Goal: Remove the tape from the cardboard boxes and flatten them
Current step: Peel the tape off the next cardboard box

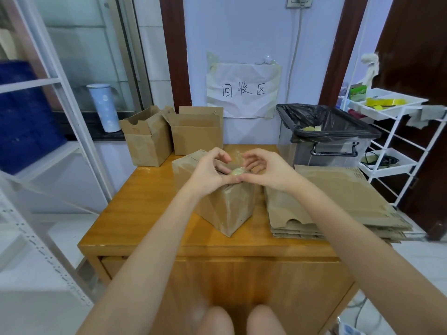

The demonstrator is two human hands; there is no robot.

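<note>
hands: left (210, 170) and right (271, 170) pinch tape wad (237, 172) | above box (217, 204) mid-table (145, 189)

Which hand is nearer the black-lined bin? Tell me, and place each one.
Right. The right hand is over the box at mid-table, on the side facing the bin at the far right corner. The left hand meets it fingertip to fingertip on a wad of tape, farther away.

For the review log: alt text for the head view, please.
Both hands, left hand and right hand, pinch a wad of tape above a cardboard box on a wooden table. Flattened boxes lie right; two open boxes and a lined bin stand behind.
</note>
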